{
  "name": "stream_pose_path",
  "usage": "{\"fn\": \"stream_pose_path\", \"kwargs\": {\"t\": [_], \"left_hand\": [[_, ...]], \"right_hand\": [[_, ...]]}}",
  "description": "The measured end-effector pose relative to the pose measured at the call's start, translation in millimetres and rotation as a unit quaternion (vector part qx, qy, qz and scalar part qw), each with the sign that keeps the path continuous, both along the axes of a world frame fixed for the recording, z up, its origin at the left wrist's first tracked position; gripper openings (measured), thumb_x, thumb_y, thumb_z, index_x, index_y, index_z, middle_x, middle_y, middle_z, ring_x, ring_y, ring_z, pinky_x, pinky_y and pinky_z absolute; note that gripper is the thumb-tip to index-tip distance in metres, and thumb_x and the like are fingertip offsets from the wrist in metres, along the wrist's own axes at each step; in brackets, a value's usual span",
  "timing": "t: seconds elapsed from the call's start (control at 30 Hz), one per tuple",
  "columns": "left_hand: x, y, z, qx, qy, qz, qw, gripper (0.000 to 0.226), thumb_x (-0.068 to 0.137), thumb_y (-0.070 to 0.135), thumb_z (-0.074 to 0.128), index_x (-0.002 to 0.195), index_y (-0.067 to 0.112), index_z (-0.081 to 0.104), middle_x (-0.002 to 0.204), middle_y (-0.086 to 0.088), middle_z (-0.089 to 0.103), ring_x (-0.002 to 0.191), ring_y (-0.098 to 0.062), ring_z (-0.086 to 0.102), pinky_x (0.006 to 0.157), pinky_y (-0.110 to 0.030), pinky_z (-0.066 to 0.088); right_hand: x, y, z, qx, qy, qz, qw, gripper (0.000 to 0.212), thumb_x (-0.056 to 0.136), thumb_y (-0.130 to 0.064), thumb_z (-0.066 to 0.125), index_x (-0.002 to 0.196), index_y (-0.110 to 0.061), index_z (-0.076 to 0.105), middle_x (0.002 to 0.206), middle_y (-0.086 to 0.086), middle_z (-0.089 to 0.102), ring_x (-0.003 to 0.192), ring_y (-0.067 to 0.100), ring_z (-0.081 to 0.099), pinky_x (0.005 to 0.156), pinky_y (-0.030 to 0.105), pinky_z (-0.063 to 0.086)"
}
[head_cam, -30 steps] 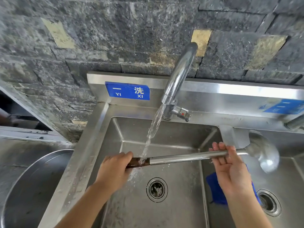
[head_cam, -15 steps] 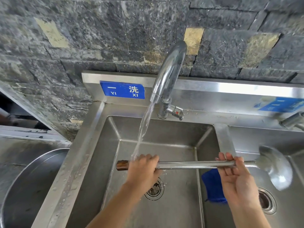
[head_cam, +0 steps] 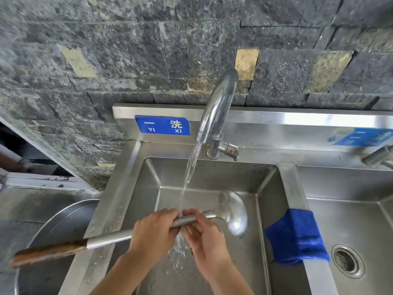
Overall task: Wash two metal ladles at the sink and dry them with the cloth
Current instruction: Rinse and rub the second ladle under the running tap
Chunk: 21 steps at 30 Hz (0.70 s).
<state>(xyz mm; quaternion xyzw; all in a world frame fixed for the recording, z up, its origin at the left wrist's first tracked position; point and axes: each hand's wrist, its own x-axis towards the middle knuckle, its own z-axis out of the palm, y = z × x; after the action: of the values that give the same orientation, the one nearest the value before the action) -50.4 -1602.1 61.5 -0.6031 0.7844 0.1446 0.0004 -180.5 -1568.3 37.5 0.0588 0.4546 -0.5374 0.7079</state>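
Observation:
A long metal ladle (head_cam: 234, 211) with a brown wooden grip lies across the left sink basin (head_cam: 212, 175), its bowl on the right and its grip sticking out past the sink's left rim. My left hand (head_cam: 154, 231) is closed around the metal shaft near the bowl. My right hand (head_cam: 205, 235) holds the same shaft from below, right beside the left hand. Water from the tap (head_cam: 217, 105) falls onto the shaft between my hands. A blue cloth (head_cam: 295, 237) hangs over the divider between the two basins. Only one ladle shows.
A second basin (head_cam: 350, 188) with a drain lies to the right, with another tap (head_cam: 378, 156) at the right edge. A large round metal bowl (head_cam: 61, 218) sits on the counter left of the sink, under the ladle's grip. A dark stone wall rises behind.
The ladle has slid left: its bowl went from over the right basin to inside the left one. My hands have come together near the bowl, under the water.

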Motion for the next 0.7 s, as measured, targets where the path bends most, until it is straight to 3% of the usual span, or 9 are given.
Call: {"fn": "stream_pose_path", "kwargs": {"t": [0.07,0.2,0.33,0.4,0.43,0.5,0.57,0.63,0.7], "left_hand": [[12,3,1,0.003,-0.007,0.011,1.0,0.027,0.091,0.055,0.053,0.081,0.031,0.045,0.072,0.013,0.052,0.062,-0.006,0.05,0.055,-0.019,0.033],[25,7,0,0.043,-0.019,0.041,0.998,0.056,0.083,0.08,0.035,0.082,0.027,0.053,0.07,0.006,0.062,0.062,-0.011,0.059,0.06,-0.029,0.049],[27,11,-1,0.096,-0.042,0.057,0.993,0.065,0.085,0.081,0.024,0.074,0.022,0.05,0.071,0.002,0.062,0.068,-0.017,0.06,0.067,-0.033,0.05],[25,13,-7,0.112,-0.031,0.061,0.991,0.066,0.087,0.079,0.021,0.074,0.022,0.051,0.073,0.002,0.061,0.069,-0.018,0.057,0.068,-0.033,0.048],[23,13,-10,0.128,-0.016,0.072,0.989,0.066,0.087,0.079,0.021,0.075,0.022,0.053,0.076,0.001,0.062,0.071,-0.019,0.058,0.07,-0.034,0.049],[21,14,-19,0.166,0.041,0.095,0.981,0.067,0.086,0.079,0.026,0.076,0.021,0.059,0.075,-0.002,0.065,0.072,-0.02,0.064,0.07,-0.035,0.053],[17,17,-24,0.221,0.12,0.113,0.961,0.061,0.089,0.072,0.034,0.076,0.02,0.063,0.061,-0.003,0.066,0.054,-0.017,0.063,0.059,-0.028,0.052],[14,17,-28,0.285,0.182,0.119,0.934,0.054,0.094,0.062,0.037,0.081,0.018,0.065,0.051,-0.005,0.063,0.035,-0.018,0.05,0.041,-0.024,0.044],[11,16,-29,0.337,0.221,0.125,0.907,0.054,0.098,0.058,0.035,0.086,0.014,0.066,0.045,-0.004,0.057,0.029,-0.015,0.039,0.034,-0.022,0.032]], "right_hand": [[-5,0,3,0.02,0.073,0.107,0.991,0.028,0.102,-0.023,0.061,0.115,0.001,0.068,0.108,0.016,0.078,0.108,0.03,0.073,0.084,0.039,0.061],[-33,-3,18,0.0,0.253,0.248,0.935,0.024,0.1,-0.022,0.064,0.101,0.0,0.075,0.09,0.018,0.078,0.078,0.026,0.074,0.075,0.039,0.064],[-79,-16,29,-0.059,0.459,0.192,0.865,0.019,0.097,-0.016,0.066,0.083,-0.013,0.078,0.072,0.008,0.075,0.057,0.017,0.065,0.06,0.032,0.056],[-99,-33,32,-0.047,0.543,0.123,0.829,0.017,0.098,-0.024,0.065,0.086,-0.018,0.076,0.066,0.002,0.071,0.052,0.01,0.061,0.057,0.028,0.056],[-107,-45,34,-0.038,0.561,0.09,0.822,0.015,0.098,-0.028,0.064,0.091,-0.02,0.074,0.069,0.0,0.072,0.055,0.009,0.062,0.063,0.029,0.059],[-122,-75,32,-0.022,0.535,0.039,0.844,0.019,0.099,-0.033,0.061,0.104,-0.019,0.072,0.081,0.0,0.072,0.068,0.012,0.065,0.083,0.042,0.062],[-131,-104,27,-0.006,0.505,0.041,0.862,0.031,0.1,-0.038,0.058,0.12,-0.016,0.067,0.09,-0.002,0.067,0.072,0.014,0.065,0.093,0.049,0.059],[-132,-128,24,0.007,0.493,0.067,0.868,0.043,0.097,-0.048,0.059,0.129,-0.019,0.061,0.092,-0.006,0.062,0.074,0.013,0.062,0.098,0.049,0.057],[-129,-146,25,0.011,0.458,0.073,0.886,0.038,0.098,-0.05,0.058,0.121,-0.02,0.06,0.089,-0.006,0.057,0.084,0.015,0.059,0.103,0.048,0.054]]}}
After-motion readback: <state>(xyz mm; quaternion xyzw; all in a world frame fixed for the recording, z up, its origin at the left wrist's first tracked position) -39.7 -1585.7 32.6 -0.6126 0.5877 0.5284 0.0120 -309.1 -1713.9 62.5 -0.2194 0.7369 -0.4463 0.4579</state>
